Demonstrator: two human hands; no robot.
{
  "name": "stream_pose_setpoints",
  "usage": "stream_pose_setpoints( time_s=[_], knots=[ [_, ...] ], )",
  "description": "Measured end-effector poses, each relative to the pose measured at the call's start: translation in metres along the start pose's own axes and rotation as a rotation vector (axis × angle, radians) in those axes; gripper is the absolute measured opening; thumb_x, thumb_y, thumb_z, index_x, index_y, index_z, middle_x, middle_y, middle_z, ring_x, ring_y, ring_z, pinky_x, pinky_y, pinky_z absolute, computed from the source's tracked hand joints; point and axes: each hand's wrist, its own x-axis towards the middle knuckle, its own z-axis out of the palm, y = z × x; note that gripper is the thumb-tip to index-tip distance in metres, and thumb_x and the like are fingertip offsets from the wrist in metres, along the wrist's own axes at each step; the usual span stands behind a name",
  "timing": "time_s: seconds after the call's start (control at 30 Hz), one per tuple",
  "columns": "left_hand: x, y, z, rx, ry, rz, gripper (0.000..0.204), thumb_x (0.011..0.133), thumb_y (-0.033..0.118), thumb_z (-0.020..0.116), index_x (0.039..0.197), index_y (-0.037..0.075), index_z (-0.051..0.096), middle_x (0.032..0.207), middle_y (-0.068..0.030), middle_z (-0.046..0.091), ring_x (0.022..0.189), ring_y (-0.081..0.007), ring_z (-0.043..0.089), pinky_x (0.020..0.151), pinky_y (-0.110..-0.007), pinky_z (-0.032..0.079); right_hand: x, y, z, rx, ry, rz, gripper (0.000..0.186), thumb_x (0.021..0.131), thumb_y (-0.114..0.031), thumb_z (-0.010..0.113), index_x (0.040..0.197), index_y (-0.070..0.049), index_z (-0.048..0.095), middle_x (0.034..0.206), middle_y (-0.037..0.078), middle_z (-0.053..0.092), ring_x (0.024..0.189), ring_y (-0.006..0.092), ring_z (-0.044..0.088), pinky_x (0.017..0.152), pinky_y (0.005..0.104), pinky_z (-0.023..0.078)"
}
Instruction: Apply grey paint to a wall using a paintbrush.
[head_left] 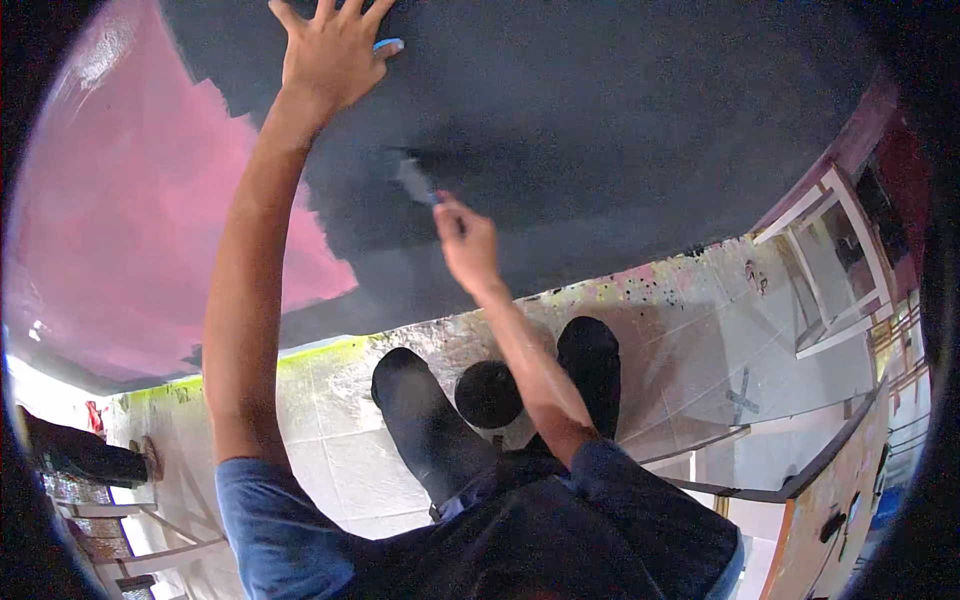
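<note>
My left hand (335, 55) rests high on a dark grey painted surface (600, 110), its fingers spread; a small blue thing (388, 44) shows at the thumb, too little of it to name. Lower and to the right, my right hand (466, 240) is closed around the handle of a putty knife (415, 181). Its pale, flat blade is smeared by motion and lies against or just over the grey surface. Pink paint (170, 200) covers the left part of the same surface, with a ragged edge where the grey meets it.
Below the surface runs a paint-spattered, pale tiled floor (330, 440). A round black object (489, 394) is between my feet. At right are a white wooden frame (840, 260) and a wooden-topped table (830, 510). Another person's dark-clad leg (90, 455) shows at far left.
</note>
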Motion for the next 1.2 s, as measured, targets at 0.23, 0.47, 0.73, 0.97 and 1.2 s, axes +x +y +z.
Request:
stream_pose_setpoints(
  time_s=[0.23, 0.47, 0.73, 0.97, 1.2],
  knots=[
    [0.032, 0.046, -0.015, 0.673, -0.742, -0.389, 0.083, 0.08, 0.041, 0.062, 0.146, 0.024, 0.015, 0.152, -0.005, 0.011, 0.14, -0.0333, 0.007, 0.1, -0.071, 0.016, 0.0, 0.012, -0.108, -0.217, 0.329, 0.022, 0.03, 0.093, -0.024, 0.054, 0.107, 0.001, 0.063, 0.092, 0.015, 0.068, 0.1, 0.0139, 0.057, 0.081, 0.0282, 0.043],
    [-0.001, 0.01, 0.005, 0.259, -0.112, -0.066, 0.081, 0.081, 0.043, 0.06, 0.146, 0.024, 0.015, 0.152, -0.0043, 0.011, 0.14, -0.0325, 0.007, 0.099, -0.071, 0.016, 0.015, -0.01, -0.08, -0.513, 0.415, -0.051, 0.032, 0.09, -0.011, 0.048, 0.12, -0.002, 0.056, 0.078, 0.017, 0.063, 0.069, 0.028, 0.063, 0.063, 0.0371, 0.047],
    [0.0, 0.006, 0.008, 0.211, -0.04, -0.041, 0.081, 0.08, 0.043, 0.061, 0.145, 0.025, 0.017, 0.152, -0.0047, 0.014, 0.14, -0.032, 0.008, 0.1, -0.071, 0.016, -0.024, -0.073, 0.055, -0.177, 0.007, -0.132, 0.022, 0.086, -0.005, 0.051, 0.103, 0.005, 0.061, 0.087, 0.025, 0.063, 0.078, 0.0388, 0.064, 0.066, 0.0429, 0.051],
    [0.0, 0.002, 0.014, 0.179, -0.017, -0.016, 0.081, 0.079, 0.043, 0.062, 0.145, 0.024, 0.018, 0.151, -0.0055, 0.015, 0.14, -0.0326, 0.009, 0.099, -0.071, 0.017, -0.02, -0.07, 0.047, -0.021, -0.22, -0.168, 0.029, 0.088, -0.015, 0.054, 0.111, 0.001, 0.061, 0.097, 0.023, 0.063, 0.091, 0.0355, 0.063, 0.073, 0.0367, 0.052],
    [0.0, 0.004, 0.011, 0.124, -0.008, -0.023, 0.081, 0.08, 0.042, 0.061, 0.145, 0.025, 0.017, 0.152, -0.0056, 0.014, 0.14, -0.0331, 0.009, 0.099, -0.072, 0.017, 0.03, -0.038, -0.053, -0.333, 0.019, -0.135, 0.031, 0.091, -0.026, 0.053, 0.104, -0.001, 0.065, 0.105, 0.019, 0.063, 0.096, 0.0325, 0.062, 0.078, 0.0362, 0.05]
  ],
)
